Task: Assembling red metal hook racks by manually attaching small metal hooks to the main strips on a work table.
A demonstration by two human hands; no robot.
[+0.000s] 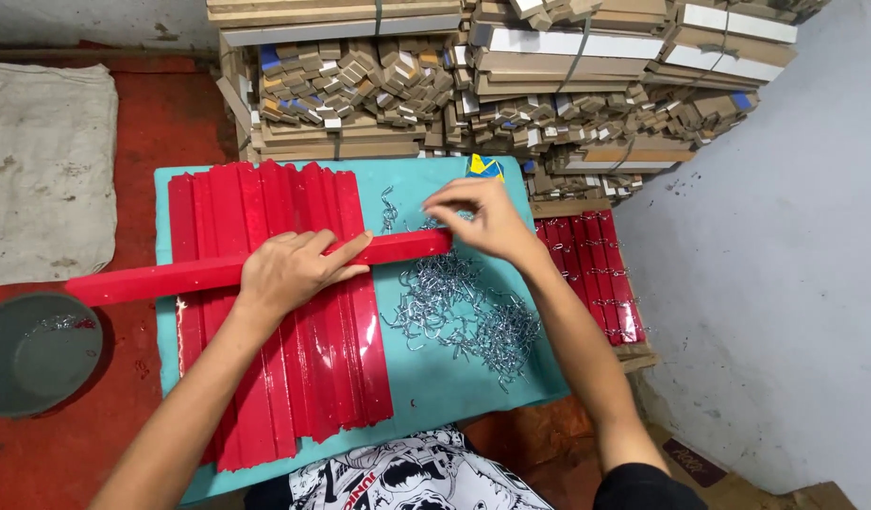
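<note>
My left hand (294, 269) presses down on a long red strip (161, 280) that lies crosswise over a stack of red strips (308, 378) on a teal board (435, 387). My right hand (482, 219) hovers at the strip's right end with fingers pinched together; whether a small metal hook is between them I cannot tell. A heap of small silver metal hooks (464, 312) lies on the board just below that hand.
More red strips with hooks fitted (596, 274) lie to the right on a wooden block. Bundled stacks of cardboard-coloured strips (492, 76) stand behind. A grey bowl (34, 354) with a few hooks sits on the red floor at left, near a grey cloth (43, 161).
</note>
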